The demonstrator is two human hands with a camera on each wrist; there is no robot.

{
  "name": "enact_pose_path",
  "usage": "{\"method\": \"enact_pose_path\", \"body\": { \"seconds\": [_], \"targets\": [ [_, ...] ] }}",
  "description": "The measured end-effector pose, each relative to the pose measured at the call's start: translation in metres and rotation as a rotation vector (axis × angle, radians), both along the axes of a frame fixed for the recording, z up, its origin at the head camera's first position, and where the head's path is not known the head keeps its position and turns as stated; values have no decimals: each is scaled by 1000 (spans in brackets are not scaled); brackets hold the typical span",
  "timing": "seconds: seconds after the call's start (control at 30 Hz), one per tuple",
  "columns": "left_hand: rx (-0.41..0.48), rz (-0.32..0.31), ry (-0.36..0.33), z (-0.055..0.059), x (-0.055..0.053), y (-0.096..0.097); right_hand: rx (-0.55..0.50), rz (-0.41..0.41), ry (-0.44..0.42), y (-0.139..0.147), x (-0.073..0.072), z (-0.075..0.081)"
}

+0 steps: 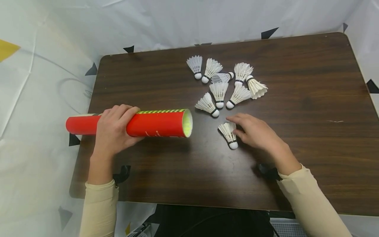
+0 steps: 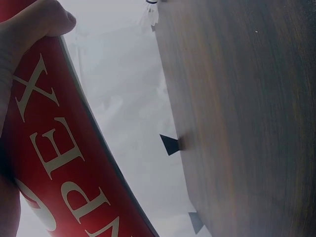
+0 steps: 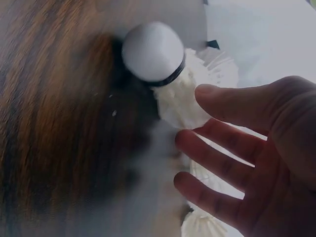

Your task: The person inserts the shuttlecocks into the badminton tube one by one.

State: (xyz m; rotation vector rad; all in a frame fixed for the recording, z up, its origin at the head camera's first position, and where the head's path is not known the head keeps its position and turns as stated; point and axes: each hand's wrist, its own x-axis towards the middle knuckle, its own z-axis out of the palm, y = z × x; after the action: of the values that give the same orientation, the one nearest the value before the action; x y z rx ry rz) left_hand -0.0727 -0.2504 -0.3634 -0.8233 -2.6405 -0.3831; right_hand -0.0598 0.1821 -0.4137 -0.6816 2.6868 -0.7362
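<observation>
Your left hand point(image 1: 113, 126) is wrapped around the red tube point(image 1: 160, 125), over the left part of the table point(image 1: 311, 148); in the head view its back end pokes out past the left edge. Its mouth point(image 1: 188, 123) faces right, with a strip of wood before the near shuttle point(image 1: 228, 132). That one's at your right hand point(image 1: 257, 133), thumb and fingers spread by the feathers; the right wrist view is blurry, so can't swear whether you're touching them. The other eight shuttles point(image 1: 219, 92) bunch toward the far edge, and there's loads of room off to your right. Only your left wrist cam gets the big pale letters point(image 2: 55, 148); only the head cam shows the mouth. Right wrist cam has the white cork point(image 3: 153, 52) up close.
</observation>
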Motion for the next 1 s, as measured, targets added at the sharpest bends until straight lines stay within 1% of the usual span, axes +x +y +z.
{"method": "enact_pose_path", "body": {
  "seconds": [0.13, 0.27, 0.37, 0.53, 0.7, 0.8, 1.0],
  "targets": [
    [-5, -1, 1, 0, 0, 0, -16, -9, -1, 2, -1, -4],
    [-6, -4, 0, -1, 0, 1, -66, -21, 2, 3, -1, -9],
    [-4, -5, -3, 0, -1, 1, -91, -44, 9, 4, -1, -11],
    [-5, -3, -6, 0, -1, 1, -136, -117, 13, 7, 1, -15],
    [-7, -4, -8, 0, -1, 1, -238, -195, 49, 9, 3, -19],
    [-11, -3, -13, 0, 0, 1, -280, -243, 63, 10, 5, -21],
    [-17, -1, -15, 0, -1, 1, -344, -325, 99, 13, 6, -20]
  ]
}}
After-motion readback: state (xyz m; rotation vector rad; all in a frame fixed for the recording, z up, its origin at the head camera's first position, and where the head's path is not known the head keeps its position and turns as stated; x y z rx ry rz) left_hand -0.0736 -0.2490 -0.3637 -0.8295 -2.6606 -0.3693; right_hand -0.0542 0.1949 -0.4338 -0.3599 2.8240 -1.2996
